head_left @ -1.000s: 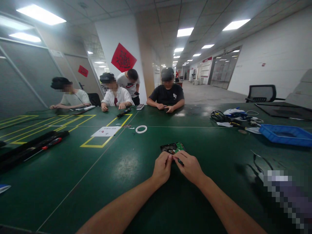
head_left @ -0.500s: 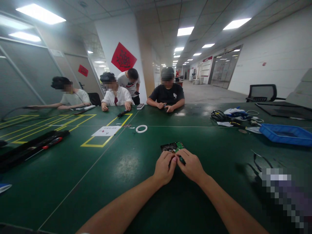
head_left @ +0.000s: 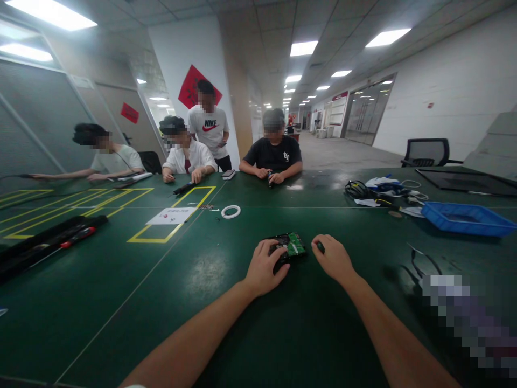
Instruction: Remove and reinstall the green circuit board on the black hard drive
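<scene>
A hard disk drive [head_left: 297, 245] lies on the green table, its green circuit board facing up. Across its left part rests my left hand [head_left: 264, 267], fingers over the top and thumb at the near edge, gripping it. My right hand [head_left: 332, 257] is closed, a short way right of the drive and apart from it. A small tool with a dark green, rounded handle [head_left: 320, 247] shows between its fingers; the rest of the tool is hidden in the hand.
A white ring [head_left: 230, 212] and a paper sheet [head_left: 170, 216] lie ahead to the left. Farther left is a black case [head_left: 38, 250] with a red-handled screwdriver [head_left: 78, 237]. At right are a blue tray [head_left: 468, 218] and cables [head_left: 357, 189]. Several people sit or stand opposite.
My right hand has moved right, away from the drive and my left hand, with the green-handled tool. My left hand has spread over the drive. A person opposite has straightened up.
</scene>
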A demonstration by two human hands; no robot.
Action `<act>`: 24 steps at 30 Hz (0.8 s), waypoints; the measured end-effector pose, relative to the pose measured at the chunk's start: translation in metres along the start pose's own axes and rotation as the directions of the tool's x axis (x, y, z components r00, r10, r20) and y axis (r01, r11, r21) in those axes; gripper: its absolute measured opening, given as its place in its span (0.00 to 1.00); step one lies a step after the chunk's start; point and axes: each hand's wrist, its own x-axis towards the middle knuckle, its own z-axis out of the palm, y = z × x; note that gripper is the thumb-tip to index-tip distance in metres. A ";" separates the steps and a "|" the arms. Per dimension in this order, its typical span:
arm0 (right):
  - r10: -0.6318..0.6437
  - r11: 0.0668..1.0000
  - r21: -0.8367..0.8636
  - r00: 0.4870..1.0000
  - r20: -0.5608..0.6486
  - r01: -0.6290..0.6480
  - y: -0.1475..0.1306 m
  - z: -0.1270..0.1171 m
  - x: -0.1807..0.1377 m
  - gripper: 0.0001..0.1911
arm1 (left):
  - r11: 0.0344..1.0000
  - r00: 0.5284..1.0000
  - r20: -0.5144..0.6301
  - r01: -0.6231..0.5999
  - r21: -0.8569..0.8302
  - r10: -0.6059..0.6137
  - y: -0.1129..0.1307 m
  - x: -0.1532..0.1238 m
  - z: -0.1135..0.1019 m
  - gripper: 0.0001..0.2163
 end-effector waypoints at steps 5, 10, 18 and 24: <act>-0.049 0.999 0.030 0.992 0.120 0.045 -0.004 0.008 0.000 0.11 | 0.996 0.991 0.137 -0.019 0.092 0.006 -0.013 0.002 0.009 0.32; -0.016 1.000 -0.003 0.993 0.116 0.017 -0.008 0.015 0.003 0.12 | 0.991 0.981 0.194 -0.017 0.133 -0.009 -0.022 0.014 0.017 0.31; -0.057 0.995 -0.071 0.984 0.167 0.069 -0.011 0.019 0.005 0.10 | 0.991 0.967 0.253 -0.011 0.131 -0.023 -0.029 0.022 0.021 0.27; -0.073 0.987 -0.120 0.970 0.233 0.103 -0.018 0.015 0.006 0.11 | 0.990 0.971 0.239 -0.013 0.139 -0.020 -0.029 0.021 0.020 0.25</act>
